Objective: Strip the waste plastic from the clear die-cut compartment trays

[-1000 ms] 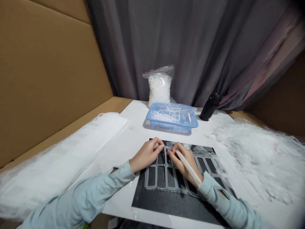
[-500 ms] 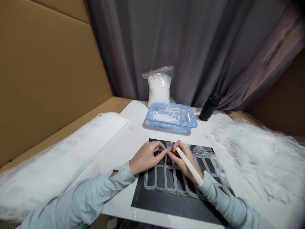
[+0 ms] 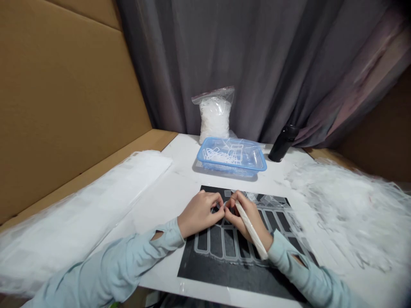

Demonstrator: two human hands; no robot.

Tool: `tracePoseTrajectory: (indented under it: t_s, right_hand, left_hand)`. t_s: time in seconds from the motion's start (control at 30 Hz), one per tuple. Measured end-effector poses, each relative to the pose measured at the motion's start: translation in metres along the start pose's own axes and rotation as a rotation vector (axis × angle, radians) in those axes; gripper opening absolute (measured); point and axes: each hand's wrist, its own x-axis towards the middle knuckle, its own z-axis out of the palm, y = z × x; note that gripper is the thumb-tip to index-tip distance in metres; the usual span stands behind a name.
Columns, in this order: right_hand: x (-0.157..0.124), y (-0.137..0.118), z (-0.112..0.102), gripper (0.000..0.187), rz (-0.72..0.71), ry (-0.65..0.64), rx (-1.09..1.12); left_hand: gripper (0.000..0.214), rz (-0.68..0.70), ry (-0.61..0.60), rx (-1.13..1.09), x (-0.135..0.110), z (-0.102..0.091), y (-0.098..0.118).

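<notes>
A translucent plastic sheet of rectangular frames (image 3: pixel 224 246) lies on a black mat (image 3: pixel 231 273) in front of me. My left hand (image 3: pixel 201 214) pinches the sheet's far edge with closed fingers. My right hand (image 3: pixel 245 216) meets it fingertip to fingertip, also pinching the sheet, and holds a white pen-like stick (image 3: pixel 250 231) that slants back toward my wrist. Small loose clear pieces (image 3: pixel 266 199) lie on the mat just beyond my right hand.
A blue basket (image 3: pixel 231 164) of white plastic frames stands behind the mat, a zip bag of white pieces (image 3: pixel 214 114) behind it. A black bottle (image 3: pixel 282 143) leans at right. A heap of plastic scrap (image 3: pixel 346 209) lies right, stacked white sheets (image 3: pixel 80 214) left. Cardboard walls and curtain enclose the table.
Both hands have drawn slightly nearer to me along the sheet, and their fingertips have closed together in a tighter pinch. The stick has tilted with the right hand.
</notes>
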Motion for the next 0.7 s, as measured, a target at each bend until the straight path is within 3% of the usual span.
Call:
tracePoseTrajectory:
  t_s: [0.37, 0.5, 0.7]
  right_hand:
    - [-0.001, -0.011, -0.005, 0.017, 0.002, 0.058, -0.059]
    - [0.0, -0.011, -0.006, 0.018, 0.055, 0.061, 0.049]
    - [0.002, -0.001, -0.006, 0.022, 0.115, -0.003, 0.382]
  left_hand:
    - [0.005, -0.025, 0.004, -0.031, 0.0, -0.002, 0.007]
    - [0.004, -0.042, -0.012, -0.069, 0.0, -0.001, 0.007]
    - [0.008, -0.043, -0.034, -0.141, -0.001, -0.002, 0.005]
